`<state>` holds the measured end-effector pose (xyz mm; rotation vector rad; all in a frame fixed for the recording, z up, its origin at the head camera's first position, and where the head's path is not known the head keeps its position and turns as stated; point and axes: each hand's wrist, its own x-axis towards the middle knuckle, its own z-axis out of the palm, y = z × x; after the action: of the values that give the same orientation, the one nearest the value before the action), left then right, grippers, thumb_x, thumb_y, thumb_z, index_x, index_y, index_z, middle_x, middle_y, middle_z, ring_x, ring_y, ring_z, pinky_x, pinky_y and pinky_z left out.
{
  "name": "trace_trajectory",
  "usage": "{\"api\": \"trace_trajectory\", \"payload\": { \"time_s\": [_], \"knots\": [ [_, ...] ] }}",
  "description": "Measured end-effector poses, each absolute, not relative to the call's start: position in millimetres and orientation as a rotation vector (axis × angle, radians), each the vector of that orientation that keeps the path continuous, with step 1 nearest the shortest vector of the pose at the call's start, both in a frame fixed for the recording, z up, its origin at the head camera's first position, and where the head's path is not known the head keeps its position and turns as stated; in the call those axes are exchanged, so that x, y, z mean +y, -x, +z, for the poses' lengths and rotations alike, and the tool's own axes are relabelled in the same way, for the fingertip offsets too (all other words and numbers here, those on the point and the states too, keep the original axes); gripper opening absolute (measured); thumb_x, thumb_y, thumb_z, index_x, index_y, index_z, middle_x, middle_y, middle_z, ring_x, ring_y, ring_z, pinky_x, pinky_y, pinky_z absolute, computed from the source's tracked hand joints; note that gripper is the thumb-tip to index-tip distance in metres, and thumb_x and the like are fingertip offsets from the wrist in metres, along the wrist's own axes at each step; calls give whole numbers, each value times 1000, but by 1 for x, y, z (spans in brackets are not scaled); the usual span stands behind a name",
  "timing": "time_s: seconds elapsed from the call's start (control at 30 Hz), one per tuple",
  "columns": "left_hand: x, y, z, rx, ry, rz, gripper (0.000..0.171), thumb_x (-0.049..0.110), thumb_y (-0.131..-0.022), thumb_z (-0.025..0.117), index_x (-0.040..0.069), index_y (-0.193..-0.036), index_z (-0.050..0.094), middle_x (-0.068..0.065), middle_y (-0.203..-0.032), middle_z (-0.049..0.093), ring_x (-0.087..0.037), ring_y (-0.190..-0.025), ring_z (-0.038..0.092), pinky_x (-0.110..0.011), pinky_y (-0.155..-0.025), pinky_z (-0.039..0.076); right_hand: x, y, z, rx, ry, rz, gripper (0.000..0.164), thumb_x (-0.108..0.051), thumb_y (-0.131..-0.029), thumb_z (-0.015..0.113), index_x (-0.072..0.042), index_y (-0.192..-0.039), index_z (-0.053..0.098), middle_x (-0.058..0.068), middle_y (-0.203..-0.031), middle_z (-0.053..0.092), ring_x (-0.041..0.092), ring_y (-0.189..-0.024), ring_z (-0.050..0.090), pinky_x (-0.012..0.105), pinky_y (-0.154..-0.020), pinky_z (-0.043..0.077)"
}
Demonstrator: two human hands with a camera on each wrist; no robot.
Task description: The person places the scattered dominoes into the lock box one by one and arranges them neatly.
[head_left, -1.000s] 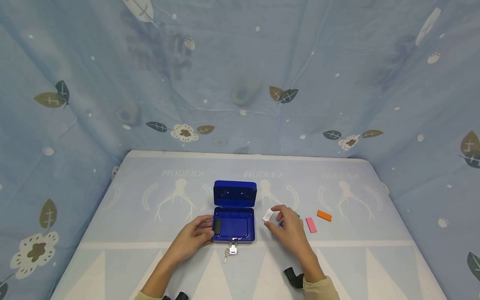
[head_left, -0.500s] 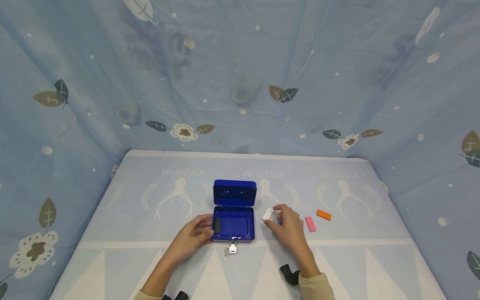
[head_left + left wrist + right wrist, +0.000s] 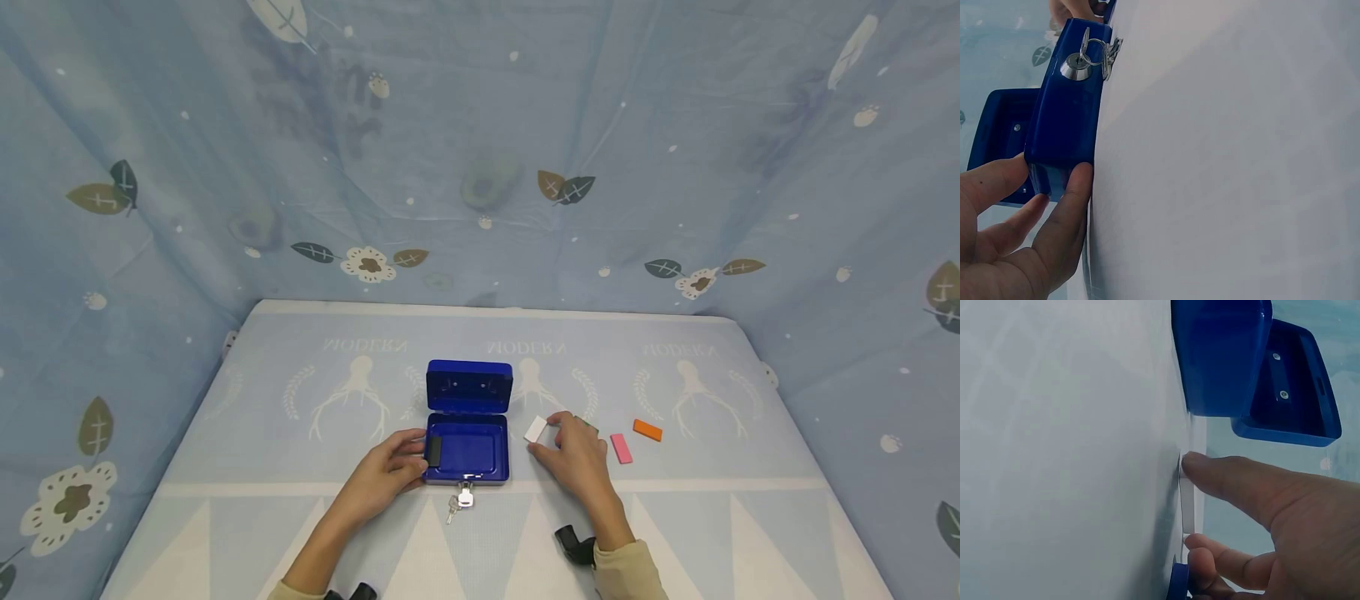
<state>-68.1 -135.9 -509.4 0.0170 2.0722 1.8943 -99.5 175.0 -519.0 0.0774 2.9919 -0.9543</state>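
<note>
The step in hand looks like taking up the white block (image 3: 536, 429), which lies on the surface (image 3: 375, 542) to the right of the blue box (image 3: 468, 473). The right hand (image 3: 579, 458) has its thumb at the block's near end and its index finger at the far end, spread only as far as the block is long, so it appears to be pinched lengthwise. The right wrist view shows the block low, close to the surface; whether it touches cannot be told.

A lengthwise pinch on a thin piece can let it roll, so both fingertips should press squarely at mid-height of the ends, with even, light force. A straight lift would be safest. The other fingers want care: a blue block (image 3: 1178, 581) sits just beside them, and a green block (image 3: 590, 425) shows partly behind the hand, so a low sideways sweep could nudge either. The pink block (image 3: 621, 448) and orange block (image 3: 648, 430) lie farther right, apart from the hand. If the hand goes left, it should rise above the box's right wall first.

The left hand (image 3: 384, 477) holds the box's left end with bent fingers; a gentle grip should be enough to steady it. The lid (image 3: 469, 387) stands open on the far side, and a dark block (image 3: 434, 452) is inside at the left.
</note>
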Motion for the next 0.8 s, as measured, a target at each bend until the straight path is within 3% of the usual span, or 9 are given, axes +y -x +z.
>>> {"api": "trace_trajectory", "payload": {
  "time_s": [0.8],
  "knots": [
    [-137, 69, -512, 2073, -31, 1885, 49, 1, -96, 64, -2, -142, 48, -26, -132, 53, -35, -114, 61, -33, -85, 59, 173, 101, -516, 3025, -47, -920, 45, -33, -80, 85, -11, -112, 63, -1, -75, 51, 22, -75, 48, 38, -66, 32]
  ]
}}
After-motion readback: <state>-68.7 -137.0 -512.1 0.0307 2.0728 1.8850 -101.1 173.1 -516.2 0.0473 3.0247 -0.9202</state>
